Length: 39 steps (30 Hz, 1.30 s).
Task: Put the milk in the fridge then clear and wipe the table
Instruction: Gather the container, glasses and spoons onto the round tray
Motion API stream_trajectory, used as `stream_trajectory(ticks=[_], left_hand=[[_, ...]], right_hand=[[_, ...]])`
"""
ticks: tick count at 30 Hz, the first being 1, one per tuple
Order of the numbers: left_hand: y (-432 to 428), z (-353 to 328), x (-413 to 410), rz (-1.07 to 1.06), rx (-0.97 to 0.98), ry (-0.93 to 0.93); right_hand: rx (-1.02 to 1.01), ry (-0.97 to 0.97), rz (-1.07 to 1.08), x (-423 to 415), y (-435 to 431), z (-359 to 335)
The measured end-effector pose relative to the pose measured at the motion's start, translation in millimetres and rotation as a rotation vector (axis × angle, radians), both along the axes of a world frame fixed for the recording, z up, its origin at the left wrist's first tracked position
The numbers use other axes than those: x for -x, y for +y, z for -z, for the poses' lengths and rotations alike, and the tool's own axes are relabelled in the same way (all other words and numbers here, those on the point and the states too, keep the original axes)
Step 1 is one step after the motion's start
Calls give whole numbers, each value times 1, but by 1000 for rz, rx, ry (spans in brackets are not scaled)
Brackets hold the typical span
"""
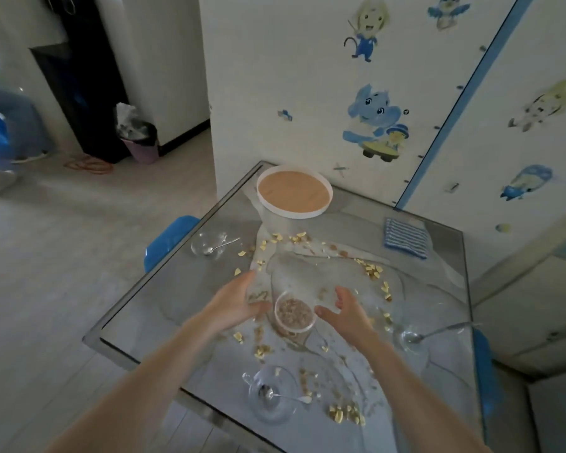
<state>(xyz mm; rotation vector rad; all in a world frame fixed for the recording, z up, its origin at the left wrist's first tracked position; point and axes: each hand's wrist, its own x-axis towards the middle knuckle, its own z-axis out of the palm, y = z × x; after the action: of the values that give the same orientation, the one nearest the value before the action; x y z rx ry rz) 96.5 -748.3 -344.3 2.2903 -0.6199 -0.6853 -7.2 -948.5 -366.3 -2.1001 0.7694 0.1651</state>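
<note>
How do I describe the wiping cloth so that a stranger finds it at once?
Look at the glass-topped table against the wall with cartoon stickers. Near its far right corner, right of the round tub with the wooden lid, lies a folded cloth. Only it is fabric, striped blue and white.

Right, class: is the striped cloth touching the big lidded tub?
Apart. The head view shows the cloth lying at the table's far right, with a bare stretch of table between it and the tub.

Glass table (151, 322) strewn with cereal bits (371, 271), open cereal jar (295, 313) upright mid-table, striped cloth (406, 237) folded far right
</note>
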Motion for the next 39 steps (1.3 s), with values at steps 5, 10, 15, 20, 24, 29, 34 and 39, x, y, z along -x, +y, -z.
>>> stream_trajectory(ticks=[5, 10, 15, 20, 24, 29, 34, 39], left_hand=[[-18, 18, -41, 67, -57, 60], [-38, 42, -72, 161, -86, 94], [-52, 70, -101, 359, -137, 164], [-65, 94, -114, 473, -163, 163], [-71, 113, -115, 494, -192, 204], [-81, 129, -111, 490, -182, 296], [-91, 130, -119, 428, -110, 415], [-108, 110, -150, 393, -50, 345]], right_hand=[[-5, 48, 70, -29, -8, 8], [-49, 86, 190, -43, -9, 20], [-115, 164, 414, -52, 2, 38], [-150, 242, 570, -49, 20, 63], [-232, 283, 656, -49, 30, 78], [-369, 287, 774, -58, 27, 91], [-439, 263, 760, -68, 18, 90], [-450, 167, 715, -100, -5, 85]])
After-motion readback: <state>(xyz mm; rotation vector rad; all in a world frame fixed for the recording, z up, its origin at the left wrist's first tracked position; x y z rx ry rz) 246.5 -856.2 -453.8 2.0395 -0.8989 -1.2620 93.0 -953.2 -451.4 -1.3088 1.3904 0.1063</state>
